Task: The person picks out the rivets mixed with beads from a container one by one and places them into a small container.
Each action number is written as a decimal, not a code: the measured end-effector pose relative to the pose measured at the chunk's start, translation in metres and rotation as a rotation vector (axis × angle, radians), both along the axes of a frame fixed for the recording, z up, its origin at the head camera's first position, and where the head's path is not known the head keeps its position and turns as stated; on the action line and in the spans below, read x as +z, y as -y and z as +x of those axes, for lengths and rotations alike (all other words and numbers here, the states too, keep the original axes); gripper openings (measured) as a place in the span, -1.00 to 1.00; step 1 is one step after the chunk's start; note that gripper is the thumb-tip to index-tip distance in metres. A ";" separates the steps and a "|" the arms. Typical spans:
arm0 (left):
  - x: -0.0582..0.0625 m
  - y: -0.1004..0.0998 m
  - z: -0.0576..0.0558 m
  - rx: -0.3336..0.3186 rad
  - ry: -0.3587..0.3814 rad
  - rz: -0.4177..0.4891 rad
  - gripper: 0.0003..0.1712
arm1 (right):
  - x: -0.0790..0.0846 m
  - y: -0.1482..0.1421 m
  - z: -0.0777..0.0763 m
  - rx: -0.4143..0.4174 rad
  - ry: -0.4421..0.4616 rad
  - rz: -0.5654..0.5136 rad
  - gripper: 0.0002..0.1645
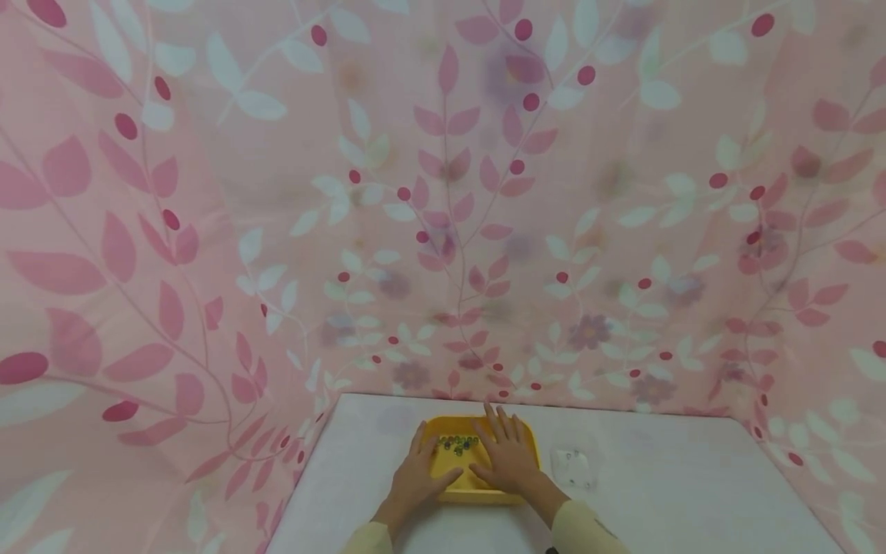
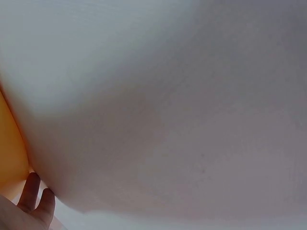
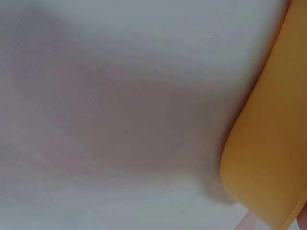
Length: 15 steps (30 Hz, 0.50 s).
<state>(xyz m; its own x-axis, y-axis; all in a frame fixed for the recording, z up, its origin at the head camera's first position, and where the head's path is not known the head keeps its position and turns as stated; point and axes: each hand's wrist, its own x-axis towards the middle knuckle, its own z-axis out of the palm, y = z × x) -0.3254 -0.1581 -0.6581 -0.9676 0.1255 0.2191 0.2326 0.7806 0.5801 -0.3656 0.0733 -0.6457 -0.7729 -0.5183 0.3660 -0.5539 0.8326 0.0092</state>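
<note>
A yellow tray (image 1: 484, 498) stands on the white table, with several glass marbles (image 1: 457, 442) clustered toward its far left part. Over the tray's left side lies my left hand (image 1: 418, 473), fingers extended forward and thumb pointing inward. My right hand (image 1: 511, 459) spreads its fingers over the right half, fingertips reaching the far rim, and covers part of the tray floor. In the left wrist view, two fingertips (image 2: 36, 199) come close beside the tray's outer wall (image 2: 10, 148). The right wrist view shows the tray's side (image 3: 268, 158) and a fingertip (image 3: 302, 218) at its edge.
Right of the tray sits a clear plastic container (image 1: 573, 468) with a few small round pieces in it. The white tabletop (image 1: 692, 485) extends to both sides. A pink leaf-patterned curtain (image 1: 457, 231) hangs behind and along the left and right.
</note>
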 end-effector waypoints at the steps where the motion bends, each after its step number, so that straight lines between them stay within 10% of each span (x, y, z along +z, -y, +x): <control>1: 0.000 0.000 0.000 0.000 0.005 0.001 0.08 | 0.000 0.000 0.000 0.012 -0.008 -0.006 0.05; 8: 0.003 0.002 -0.002 0.023 0.013 -0.006 0.07 | 0.015 0.010 0.004 0.111 0.093 -0.243 -0.39; 15: 0.007 -0.001 0.002 0.012 0.027 0.025 0.06 | 0.018 0.021 0.003 0.012 0.302 -0.333 -0.66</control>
